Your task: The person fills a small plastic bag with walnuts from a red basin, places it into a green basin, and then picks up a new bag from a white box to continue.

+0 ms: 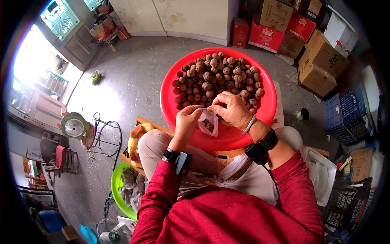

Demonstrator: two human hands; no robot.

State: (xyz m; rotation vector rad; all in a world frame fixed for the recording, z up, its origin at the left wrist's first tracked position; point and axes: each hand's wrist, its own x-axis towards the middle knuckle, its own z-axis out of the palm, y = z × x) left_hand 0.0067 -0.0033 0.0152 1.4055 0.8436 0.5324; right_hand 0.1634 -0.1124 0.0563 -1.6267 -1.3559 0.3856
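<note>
A small pale plastic bag (208,123) hangs between my two hands over the near side of a red basin (268,105). Something dark, probably walnuts, shows through its thin film. My left hand (188,122) pinches the bag's top edge on the left. Closed at the bag's upper right rim is my right hand (233,110), thumb and forefinger together. Many brown walnuts (207,77) lie heaped in the far part of the basin, just beyond my fingers.
A green basin (118,183) with filled plastic bags (132,187) stands at my left. To the right are a white tray (321,175) and a blue crate (345,116). Cardboard boxes (323,61) are stacked at the back right. A round metal-framed stand (107,134) is on the left floor.
</note>
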